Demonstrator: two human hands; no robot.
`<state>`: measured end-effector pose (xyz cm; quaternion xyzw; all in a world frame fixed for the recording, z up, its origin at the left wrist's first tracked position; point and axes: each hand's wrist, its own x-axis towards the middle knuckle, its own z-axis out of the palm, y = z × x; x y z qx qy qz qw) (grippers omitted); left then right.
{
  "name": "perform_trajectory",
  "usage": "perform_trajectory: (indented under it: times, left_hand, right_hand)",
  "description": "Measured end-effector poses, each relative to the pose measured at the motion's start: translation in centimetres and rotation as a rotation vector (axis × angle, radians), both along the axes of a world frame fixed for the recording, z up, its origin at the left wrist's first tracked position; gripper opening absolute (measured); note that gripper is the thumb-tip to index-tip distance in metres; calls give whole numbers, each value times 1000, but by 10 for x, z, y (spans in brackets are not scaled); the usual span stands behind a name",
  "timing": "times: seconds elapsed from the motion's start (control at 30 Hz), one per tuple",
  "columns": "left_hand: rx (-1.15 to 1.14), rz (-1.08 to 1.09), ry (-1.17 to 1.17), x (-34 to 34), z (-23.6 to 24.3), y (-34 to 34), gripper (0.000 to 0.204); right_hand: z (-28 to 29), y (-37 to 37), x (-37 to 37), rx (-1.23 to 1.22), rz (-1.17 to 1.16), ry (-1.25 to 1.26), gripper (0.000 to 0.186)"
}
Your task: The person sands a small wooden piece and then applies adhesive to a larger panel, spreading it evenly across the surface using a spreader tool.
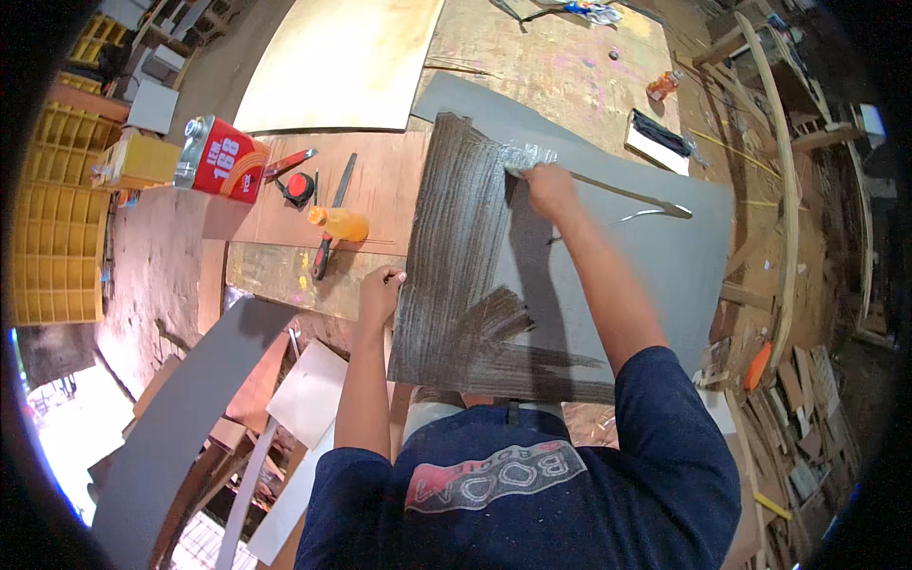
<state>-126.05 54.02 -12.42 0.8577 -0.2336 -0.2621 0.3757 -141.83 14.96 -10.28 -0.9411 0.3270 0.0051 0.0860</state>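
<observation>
Your left hand (380, 290) presses flat on the near-left edge of the grey laminate sheet (665, 247), pinning it to the workbench (560, 66). Your right hand (549, 188) grips a spreader (521, 173), fingers closed, dragging glossy glue (465, 237) across it.

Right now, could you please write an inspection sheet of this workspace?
Surface: wooden workbench, stained.
Job's things: grey sheet, left part coated dark and wet; spreader.
Clutter: red can, tape measure, orange-handled tool, plywood.
Grippers: left hand presses the sheet's edge; right hand grips the spreader.
Cables: nothing seen.
Surroundings: yellow crates, wood offcuts.
</observation>
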Motion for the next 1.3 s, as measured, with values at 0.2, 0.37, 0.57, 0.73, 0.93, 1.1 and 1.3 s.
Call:
perform_trajectory:
  times: [0.2, 0.37, 0.57, 0.73, 0.93, 1.1, 1.3]
  left_hand:
    - [39, -79, 34, 4, -6, 0, 18]
    - [-18, -150, -74, 10, -24, 2, 16]
    - [17, -159, 56, 19, -26, 5, 18]
    - [2, -208, -17, 16, -21, 3, 18]
    - [34, -160, 63, 20, -24, 7, 19]
    - [50, -168, -44, 6, 4, -5, 19]
    - [87, -155, -58, 3, 13, -8, 20]
  right_hand:
    - [27, 115, -53, 159, 99, 7, 25]
    - [27, 220, -102, 210, 104, 8, 27]
    - [42, 336, -153, 268, 116, 30, 30]
    - [44, 412, -199, 436, 151, 160, 38]
    - [93, 321, -174, 782, -80, 13, 46]
    - [96, 117, -129, 234, -219, -245, 46]
    - [34, -22, -75, -25, -169, -80, 41]
